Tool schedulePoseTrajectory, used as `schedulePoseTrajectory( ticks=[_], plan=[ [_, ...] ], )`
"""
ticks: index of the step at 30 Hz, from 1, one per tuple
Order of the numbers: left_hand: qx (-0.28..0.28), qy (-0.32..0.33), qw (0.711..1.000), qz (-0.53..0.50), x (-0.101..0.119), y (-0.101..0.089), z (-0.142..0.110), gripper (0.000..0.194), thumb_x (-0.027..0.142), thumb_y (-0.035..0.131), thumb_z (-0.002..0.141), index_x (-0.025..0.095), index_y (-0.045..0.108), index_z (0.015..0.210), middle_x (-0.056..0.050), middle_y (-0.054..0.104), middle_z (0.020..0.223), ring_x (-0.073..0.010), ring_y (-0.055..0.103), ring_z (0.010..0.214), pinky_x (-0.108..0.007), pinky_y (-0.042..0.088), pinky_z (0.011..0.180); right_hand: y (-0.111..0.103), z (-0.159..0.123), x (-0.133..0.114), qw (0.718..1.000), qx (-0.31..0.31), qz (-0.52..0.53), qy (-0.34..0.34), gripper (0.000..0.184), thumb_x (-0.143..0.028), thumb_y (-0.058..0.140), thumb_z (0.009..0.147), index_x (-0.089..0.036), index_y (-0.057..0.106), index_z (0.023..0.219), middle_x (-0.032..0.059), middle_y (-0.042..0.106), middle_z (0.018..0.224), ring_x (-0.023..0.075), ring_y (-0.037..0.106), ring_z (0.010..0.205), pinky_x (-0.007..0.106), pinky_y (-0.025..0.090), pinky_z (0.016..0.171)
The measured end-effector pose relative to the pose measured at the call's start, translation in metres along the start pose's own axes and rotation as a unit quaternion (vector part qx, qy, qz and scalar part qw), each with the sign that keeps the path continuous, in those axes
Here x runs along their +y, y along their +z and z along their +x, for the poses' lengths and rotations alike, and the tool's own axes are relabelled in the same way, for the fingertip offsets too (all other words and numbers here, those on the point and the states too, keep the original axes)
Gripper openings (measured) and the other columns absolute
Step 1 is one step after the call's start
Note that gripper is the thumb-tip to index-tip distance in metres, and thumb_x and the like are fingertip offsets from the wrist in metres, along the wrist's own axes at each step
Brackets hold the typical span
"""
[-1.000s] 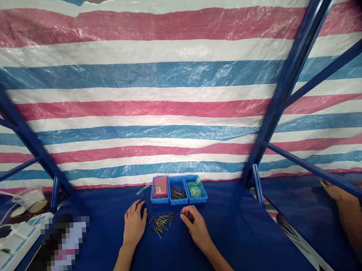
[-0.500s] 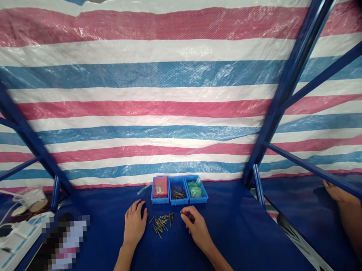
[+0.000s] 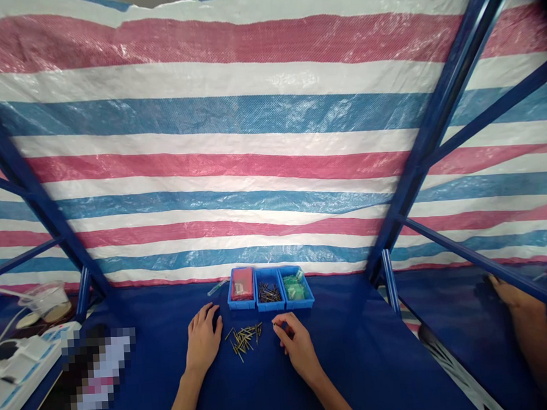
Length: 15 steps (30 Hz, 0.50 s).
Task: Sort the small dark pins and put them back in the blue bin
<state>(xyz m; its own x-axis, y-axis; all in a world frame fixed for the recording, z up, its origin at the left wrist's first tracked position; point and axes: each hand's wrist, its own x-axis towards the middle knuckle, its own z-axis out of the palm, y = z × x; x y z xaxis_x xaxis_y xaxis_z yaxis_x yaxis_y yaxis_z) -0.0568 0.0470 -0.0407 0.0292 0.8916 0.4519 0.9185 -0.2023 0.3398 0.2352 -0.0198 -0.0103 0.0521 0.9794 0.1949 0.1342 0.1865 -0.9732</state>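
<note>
A loose pile of thin brass-coloured metal pieces [image 3: 244,340], like screws or drill bits, lies on the blue table [image 3: 260,392] between my hands. My left hand [image 3: 204,336] rests flat beside the pile's left side, fingers stretched out and holding nothing. To the right of the pile, my right hand [image 3: 295,338] is closed, thumb and forefinger pinched together. A tiny bit of something shows at those fingertips, too small to name. Behind the pile stand three blue bins: one with red packets [image 3: 242,284], one with dark thin metal pieces [image 3: 269,292], one with green packets [image 3: 295,287].
A slim clear tube [image 3: 217,287] lies left of the bins. At far left are a white power strip [image 3: 32,370], a phone-like dark object [image 3: 50,406] and a plastic cup [image 3: 49,297]. Blue metal posts flank the table; another person's arm [image 3: 527,320] is at right.
My hands and the pile look the same. At the far right, a second part of the other person, seen near the edge before, no longer shows.
</note>
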Motion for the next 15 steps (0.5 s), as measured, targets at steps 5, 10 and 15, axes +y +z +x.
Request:
schedulePoseTrajectory(
  ticks=[5,10,15],
  plan=[
    [0.002,0.0,1.0,-0.002,-0.002,0.0028,-0.0004,0.038,0.036,0.043,0.105,0.026,0.065,0.134,-0.01,0.062,0.143,-0.03,0.057,0.131,-0.051,0.045,0.109,0.0004,-0.0015,-0.0038,0.999,-0.003,0.001,0.039,0.043,-0.063,0.063,0.092,-0.023,0.068,0.106,0.0007,0.062,0.08,0.0161,0.06,0.059,0.025,0.046,0.049],
    [0.0,0.002,1.0,-0.003,-0.0022,0.0034,-0.0007,0.038,0.036,0.042,0.106,0.025,0.065,0.135,-0.01,0.061,0.144,-0.0301,0.057,0.131,-0.051,0.045,0.109,0.0011,-0.0019,-0.0056,0.999,-0.007,-0.001,0.05,0.046,-0.066,0.059,0.094,-0.022,0.066,0.107,-0.0025,0.058,0.066,0.0164,0.058,0.056,0.024,0.044,0.049],
    [0.0,0.001,1.0,-0.004,-0.0013,0.0023,-0.0003,0.037,0.035,0.043,0.105,0.025,0.065,0.134,-0.01,0.062,0.143,-0.0295,0.057,0.131,-0.05,0.044,0.11,0.0014,-0.0017,-0.0025,0.999,-0.001,-0.001,0.054,0.042,-0.063,0.057,0.095,-0.023,0.063,0.104,-0.0036,0.055,0.067,0.0154,0.057,0.057,0.022,0.042,0.047]
  ],
)
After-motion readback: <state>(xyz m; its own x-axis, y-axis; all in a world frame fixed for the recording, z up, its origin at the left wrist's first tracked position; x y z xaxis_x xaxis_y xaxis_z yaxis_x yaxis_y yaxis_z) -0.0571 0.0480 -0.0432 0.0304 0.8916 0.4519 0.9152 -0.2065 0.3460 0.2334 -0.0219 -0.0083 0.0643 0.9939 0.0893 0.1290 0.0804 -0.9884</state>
